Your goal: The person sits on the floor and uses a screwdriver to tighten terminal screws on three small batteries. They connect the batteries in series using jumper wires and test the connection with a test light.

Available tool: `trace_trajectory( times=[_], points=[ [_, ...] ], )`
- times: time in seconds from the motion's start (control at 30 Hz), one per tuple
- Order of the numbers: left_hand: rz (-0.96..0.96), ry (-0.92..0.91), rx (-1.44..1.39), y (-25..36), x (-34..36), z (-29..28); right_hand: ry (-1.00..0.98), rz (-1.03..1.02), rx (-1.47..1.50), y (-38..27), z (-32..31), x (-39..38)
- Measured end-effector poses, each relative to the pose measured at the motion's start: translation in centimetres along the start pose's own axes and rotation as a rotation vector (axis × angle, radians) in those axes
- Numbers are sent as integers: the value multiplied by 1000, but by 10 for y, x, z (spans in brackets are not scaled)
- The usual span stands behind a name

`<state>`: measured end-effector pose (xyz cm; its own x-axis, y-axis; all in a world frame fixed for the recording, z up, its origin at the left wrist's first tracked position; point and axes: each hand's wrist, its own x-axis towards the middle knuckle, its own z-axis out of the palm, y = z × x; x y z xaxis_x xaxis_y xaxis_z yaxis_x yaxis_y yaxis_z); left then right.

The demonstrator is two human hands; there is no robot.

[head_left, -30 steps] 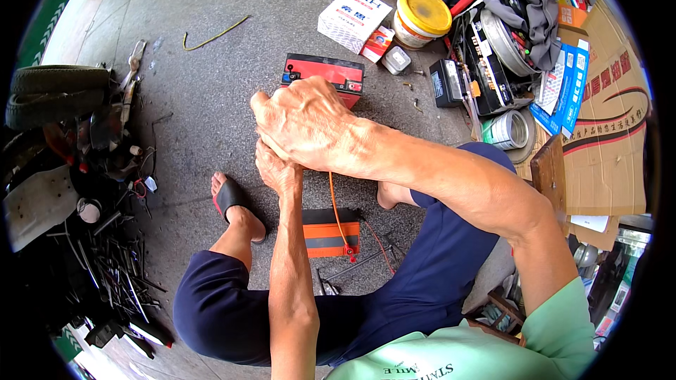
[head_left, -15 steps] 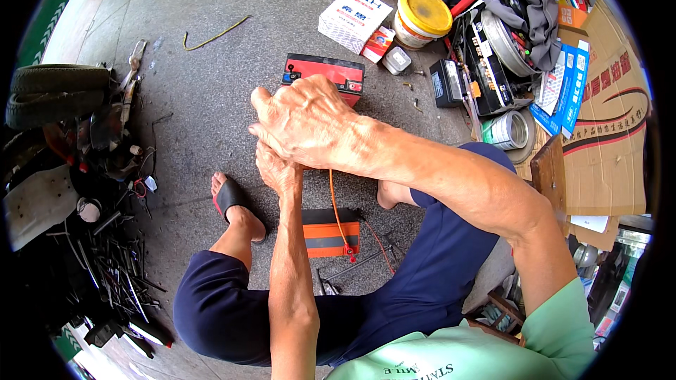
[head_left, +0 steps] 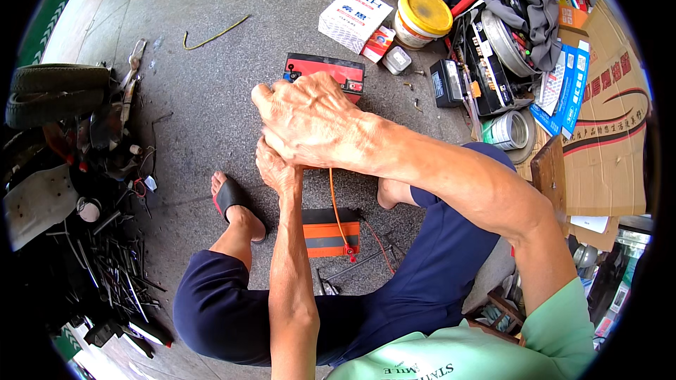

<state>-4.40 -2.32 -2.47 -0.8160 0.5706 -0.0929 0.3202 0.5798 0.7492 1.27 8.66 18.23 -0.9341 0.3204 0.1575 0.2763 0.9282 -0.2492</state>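
Note:
My right hand (head_left: 313,121) is closed in a fist over the near side of a red-and-black battery (head_left: 324,65), covering much of it. Directly below, my left hand (head_left: 279,170) is closed too, its fingers curled up under the right one. Whatever the two hands grip is hidden behind their knuckles. An orange wire (head_left: 334,193) runs down from beneath my right hand to a red terminal on an orange-and-black battery (head_left: 317,243), which lies on the floor between my legs. A thin red wire (head_left: 381,243) curves beside that second battery.
Loose tools (head_left: 123,278) and a black tyre (head_left: 60,88) crowd the left. At the right stand a yellow-lidded bucket (head_left: 424,14), a white box (head_left: 353,20), a small black battery (head_left: 446,84) and a cardboard sheet (head_left: 605,127). A yellow cord (head_left: 218,36) lies on the floor ahead.
My right hand has turned slightly, and its fingers have drawn in a little at the left. My left hand and both batteries look unmoved.

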Motion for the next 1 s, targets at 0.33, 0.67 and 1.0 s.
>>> trace_trajectory(
  times=[0.33,0.67,1.0],
  points=[
    [27,-1,-27,-4,-1,1,7,-36,-20,1,6,-1],
    [76,0,38,-14,2,8,-126,38,-38,-3,0,3],
    [188,42,55,-13,1,6,-55,15,-61,-7,1,1]
  ],
)
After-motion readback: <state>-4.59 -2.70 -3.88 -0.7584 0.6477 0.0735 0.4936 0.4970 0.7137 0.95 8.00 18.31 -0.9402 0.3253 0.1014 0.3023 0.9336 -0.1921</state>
